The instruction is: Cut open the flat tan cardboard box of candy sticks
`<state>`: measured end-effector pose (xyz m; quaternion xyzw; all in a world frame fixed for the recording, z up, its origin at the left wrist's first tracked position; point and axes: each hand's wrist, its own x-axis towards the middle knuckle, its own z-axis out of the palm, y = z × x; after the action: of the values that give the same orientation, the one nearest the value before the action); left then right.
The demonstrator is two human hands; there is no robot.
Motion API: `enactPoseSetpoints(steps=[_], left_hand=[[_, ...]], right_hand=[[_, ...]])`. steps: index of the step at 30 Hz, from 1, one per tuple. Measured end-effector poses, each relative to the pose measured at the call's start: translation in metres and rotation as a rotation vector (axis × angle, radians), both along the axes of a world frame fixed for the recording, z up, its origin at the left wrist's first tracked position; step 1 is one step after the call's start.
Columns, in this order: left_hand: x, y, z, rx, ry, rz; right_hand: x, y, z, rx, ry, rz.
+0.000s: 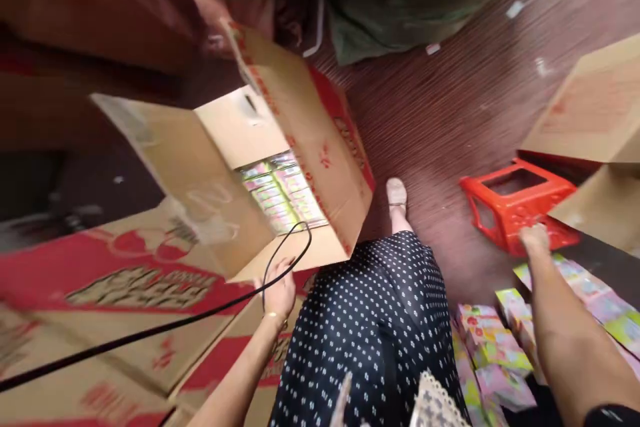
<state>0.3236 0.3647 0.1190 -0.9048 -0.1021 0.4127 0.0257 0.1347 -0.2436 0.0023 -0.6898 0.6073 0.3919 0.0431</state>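
My left hand [280,290] is at the near edge of an open cardboard box [320,147], its fingers curled over the rim. Rows of small pink and yellow-green packets [283,197] lie deep inside that box, between its raised flaps. A black cable [200,313] loops in front of my left hand and the box. Off to the right, my right hand [535,239] is closed on the edge of a red plastic stool [515,183]. Motion blur softens the fingers of both hands.
Closed red-and-brown cartons [140,280] are stacked at left. Pink and yellow packs [495,340] lie at lower right. Another open carton [595,103] stands at the right edge. Green cloth [380,27] hangs along the top. Scraps dot the brown floor [430,120].
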Motion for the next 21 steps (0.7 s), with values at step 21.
enactPoseSetpoints(steps=[21], left_hand=[[-0.012,-0.021,-0.011,-0.102,-0.105,0.26]], right_hand=[[0.194,0.209,0.086,0.429,-0.766,0.62]])
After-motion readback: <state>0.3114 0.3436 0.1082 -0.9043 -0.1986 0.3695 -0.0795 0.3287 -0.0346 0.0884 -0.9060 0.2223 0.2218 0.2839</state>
